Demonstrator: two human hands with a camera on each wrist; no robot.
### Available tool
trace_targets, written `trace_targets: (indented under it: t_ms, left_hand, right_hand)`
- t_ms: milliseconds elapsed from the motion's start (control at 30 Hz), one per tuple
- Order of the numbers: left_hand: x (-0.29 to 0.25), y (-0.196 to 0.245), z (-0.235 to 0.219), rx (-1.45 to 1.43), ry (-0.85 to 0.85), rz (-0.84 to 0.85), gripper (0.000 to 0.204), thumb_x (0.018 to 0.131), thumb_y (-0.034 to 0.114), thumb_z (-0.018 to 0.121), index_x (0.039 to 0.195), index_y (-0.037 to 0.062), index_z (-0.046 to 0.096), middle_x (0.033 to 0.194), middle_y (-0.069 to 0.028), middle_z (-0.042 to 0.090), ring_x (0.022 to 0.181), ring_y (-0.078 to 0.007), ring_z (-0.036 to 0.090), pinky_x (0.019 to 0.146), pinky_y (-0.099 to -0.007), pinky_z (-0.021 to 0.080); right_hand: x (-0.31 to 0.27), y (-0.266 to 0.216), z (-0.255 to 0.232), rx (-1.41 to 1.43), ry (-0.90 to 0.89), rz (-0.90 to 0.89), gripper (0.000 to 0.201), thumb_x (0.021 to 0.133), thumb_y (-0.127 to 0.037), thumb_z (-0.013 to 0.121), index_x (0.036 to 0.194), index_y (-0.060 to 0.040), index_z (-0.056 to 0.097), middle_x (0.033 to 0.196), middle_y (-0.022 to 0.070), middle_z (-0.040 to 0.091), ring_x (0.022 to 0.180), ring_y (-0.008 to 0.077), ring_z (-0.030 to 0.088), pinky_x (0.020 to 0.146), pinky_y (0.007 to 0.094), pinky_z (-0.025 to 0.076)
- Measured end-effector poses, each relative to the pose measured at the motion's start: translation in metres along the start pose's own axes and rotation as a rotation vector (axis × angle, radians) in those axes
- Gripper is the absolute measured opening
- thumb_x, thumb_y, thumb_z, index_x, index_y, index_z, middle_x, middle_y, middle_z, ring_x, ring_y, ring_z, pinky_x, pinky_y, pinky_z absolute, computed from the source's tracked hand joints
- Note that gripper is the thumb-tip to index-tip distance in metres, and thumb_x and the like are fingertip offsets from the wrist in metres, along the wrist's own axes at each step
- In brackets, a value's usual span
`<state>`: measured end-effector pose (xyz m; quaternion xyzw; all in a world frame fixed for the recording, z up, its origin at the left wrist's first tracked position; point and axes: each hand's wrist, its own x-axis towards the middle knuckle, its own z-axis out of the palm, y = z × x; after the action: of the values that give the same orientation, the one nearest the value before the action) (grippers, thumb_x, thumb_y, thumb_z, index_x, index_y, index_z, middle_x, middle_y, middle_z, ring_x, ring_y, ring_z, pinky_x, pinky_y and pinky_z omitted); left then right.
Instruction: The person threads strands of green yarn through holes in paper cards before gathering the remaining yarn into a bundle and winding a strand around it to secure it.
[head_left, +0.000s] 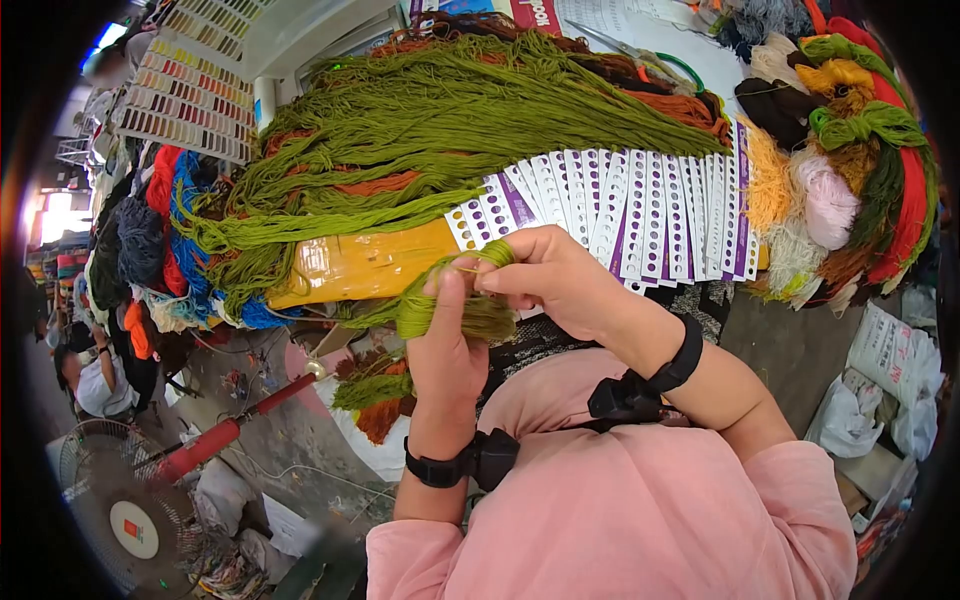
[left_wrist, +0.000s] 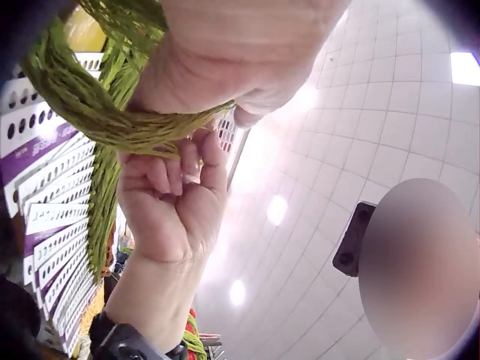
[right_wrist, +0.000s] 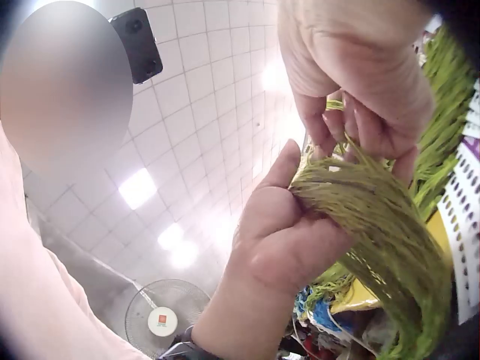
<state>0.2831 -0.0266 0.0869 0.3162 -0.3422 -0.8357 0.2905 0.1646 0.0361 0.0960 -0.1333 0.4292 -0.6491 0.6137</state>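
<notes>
A hank of green thread [head_left: 413, 318] is looped over the left hand [head_left: 447, 352], whose fingers grip it with the thumb upright along its side. At the top of the hank, the right hand [head_left: 560, 282] pinches green strands between thumb and fingertips. The right wrist view shows the hank's loose strands [right_wrist: 390, 225] hanging down past the left palm [right_wrist: 281, 244]. Just beyond both hands lies a large pile of long green threads [head_left: 460, 115], with rust-brown ones showing beneath. White and purple cards [head_left: 640, 215] with rows of holes lie fanned beside the right hand.
A yellow, tape-covered surface [head_left: 375, 265] lies under the pile's near edge. Scissors with green handles [head_left: 680, 72] lie at the back. Coloured skeins [head_left: 860, 170] hang at the right; a colour sample chart [head_left: 195, 90] stands back left. A fan [head_left: 130, 520] is at lower left.
</notes>
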Motion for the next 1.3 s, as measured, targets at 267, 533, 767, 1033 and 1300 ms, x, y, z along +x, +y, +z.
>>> trace_targets:
  t_ms: [267, 533, 767, 1033, 1300]
  left_hand:
    - [0.012, 0.041, -0.005, 0.426, -0.314, -0.289, 0.024, 0.085, 0.015, 0.041, 0.064, 0.0033, 0.046, 0.074, -0.0128, 0.056, 0.041, -0.0099, 0.042, 0.039, -0.0204, 0.033]
    - [0.027, 0.068, -0.129, -0.872, -0.107, -0.338, 0.021, 0.088, 0.017, 0.035, 0.075, 0.0042, 0.043, 0.060, -0.0038, 0.047, 0.041, -0.0071, 0.039, 0.037, -0.0193, 0.028]
    - [-0.013, 0.061, -0.305, -1.085, 0.218, -0.045, 0.016, 0.086, 0.012, 0.037, 0.080, 0.0025, 0.049, 0.056, 0.0011, 0.039, 0.039, -0.0067, 0.032, 0.038, -0.0197, 0.023]
    - [-0.100, 0.083, -0.575, -0.355, 1.028, 0.290, 0.025, 0.081, 0.008, 0.045, 0.059, 0.0141, 0.034, 0.048, 0.0063, 0.023, 0.041, -0.0086, 0.024, 0.041, -0.0223, 0.024]
    - [0.016, 0.097, -0.344, -0.660, 0.452, -0.066, 0.017, 0.087, 0.014, 0.037, 0.089, 0.0007, 0.047, 0.051, 0.0061, 0.030, 0.036, -0.0028, 0.025, 0.036, -0.0160, 0.023]
  right_hand:
    - [-0.017, -0.034, -0.013, -0.309, -0.165, 0.136, 0.005, 0.074, -0.006, 0.053, 0.073, -0.0013, 0.055, 0.059, 0.0012, 0.051, 0.047, 0.0048, 0.040, 0.043, 0.0185, 0.031]
    - [-0.018, -0.090, -0.015, 0.107, -0.245, -0.100, 0.009, 0.080, -0.008, 0.050, 0.077, 0.0000, 0.051, 0.059, 0.0017, 0.051, 0.044, 0.0046, 0.039, 0.042, 0.0181, 0.032]
    - [-0.002, -0.133, -0.081, 0.394, -0.131, -0.318, 0.028, 0.082, -0.005, 0.047, 0.105, 0.0104, 0.044, 0.079, 0.0061, 0.047, 0.070, 0.0093, 0.042, 0.048, 0.0158, 0.034]
    - [-0.046, -0.247, -0.227, 0.294, 0.078, -0.612, 0.005, 0.076, 0.005, 0.048, 0.079, 0.0069, 0.045, 0.077, 0.0117, 0.049, 0.073, 0.0183, 0.051, 0.082, 0.0353, 0.046]
    - [-0.066, -0.305, -0.260, -0.553, 0.632, -0.944, 0.009, 0.077, -0.006, 0.048, 0.083, -0.0007, 0.054, 0.080, 0.0078, 0.055, 0.073, 0.0165, 0.052, 0.069, 0.0282, 0.044]
